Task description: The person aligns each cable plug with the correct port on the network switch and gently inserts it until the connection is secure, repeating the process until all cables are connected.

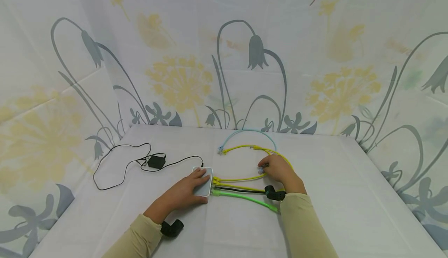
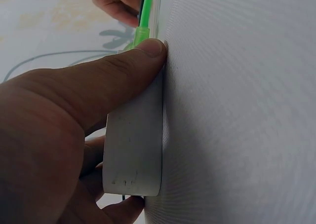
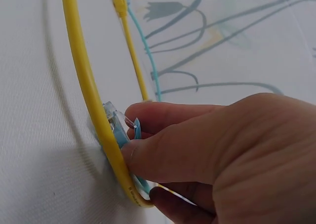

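Observation:
My left hand [image 1: 183, 192] holds a small white network switch [image 1: 204, 189] on the table. In the left wrist view its thumb lies along one side and the fingers reach round the far side. Yellow network cables [image 1: 241, 180], a black one [image 1: 241, 190] and a green one [image 1: 245, 197] run from the switch's right side. To the right, my right hand [image 1: 280, 170] pinches the light blue plug [image 3: 119, 134] of a network cable between thumb and fingers. A yellow cable [image 3: 89, 86] passes right in front of that plug in the right wrist view.
A black power adapter [image 1: 156, 161] lies left of the switch, its thin cord [image 1: 101, 164] looped on the white table [image 1: 241, 230]. Behind my right hand arcs a light blue cable [image 1: 245, 130], near a yellow plug [image 1: 257, 147]. A flower-patterned curtain [image 1: 182, 75] stands at the back.

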Tool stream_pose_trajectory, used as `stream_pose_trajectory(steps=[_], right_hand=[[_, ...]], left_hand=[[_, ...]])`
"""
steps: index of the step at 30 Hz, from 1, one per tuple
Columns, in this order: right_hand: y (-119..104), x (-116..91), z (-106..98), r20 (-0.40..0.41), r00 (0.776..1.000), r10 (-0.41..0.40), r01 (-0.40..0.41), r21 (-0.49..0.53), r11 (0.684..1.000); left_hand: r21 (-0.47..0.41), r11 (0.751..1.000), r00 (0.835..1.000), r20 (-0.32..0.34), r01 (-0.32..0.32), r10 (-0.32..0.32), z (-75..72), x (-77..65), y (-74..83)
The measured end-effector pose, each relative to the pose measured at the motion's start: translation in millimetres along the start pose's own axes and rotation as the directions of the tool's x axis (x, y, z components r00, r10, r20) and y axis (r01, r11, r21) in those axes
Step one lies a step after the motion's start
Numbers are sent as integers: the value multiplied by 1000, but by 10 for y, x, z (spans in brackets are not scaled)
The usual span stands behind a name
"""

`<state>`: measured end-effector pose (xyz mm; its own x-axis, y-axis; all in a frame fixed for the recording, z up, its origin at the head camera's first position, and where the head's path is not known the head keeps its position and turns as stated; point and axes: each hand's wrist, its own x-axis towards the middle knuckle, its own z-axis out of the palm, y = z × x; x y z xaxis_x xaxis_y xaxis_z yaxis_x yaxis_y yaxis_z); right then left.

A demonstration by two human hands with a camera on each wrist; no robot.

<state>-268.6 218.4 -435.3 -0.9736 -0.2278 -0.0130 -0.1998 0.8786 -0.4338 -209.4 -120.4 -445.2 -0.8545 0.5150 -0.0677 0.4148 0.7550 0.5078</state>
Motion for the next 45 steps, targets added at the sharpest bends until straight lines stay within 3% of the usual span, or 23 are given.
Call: stream_pose_trajectory(steps=[20,29,37,45], right_hand=[[4,-3,33,-28,998,-48,47,-45,998],[-32,-8,48,-33,996,-84,84,15,996],[-117,11,89,9,999,-48,46,115,992],[-200,19,140,-1,994,-112,112,139,984]], left_hand=[[-5,1000,1000,-5,-20,20,-4,-23,3],[-5,999,999,-9,-47,47,-13,-26,2],[-13,999,999,-10,-48,48,-4,-13,-12],[-6,999,999,-13,-52,52,-3,-9,-12]])
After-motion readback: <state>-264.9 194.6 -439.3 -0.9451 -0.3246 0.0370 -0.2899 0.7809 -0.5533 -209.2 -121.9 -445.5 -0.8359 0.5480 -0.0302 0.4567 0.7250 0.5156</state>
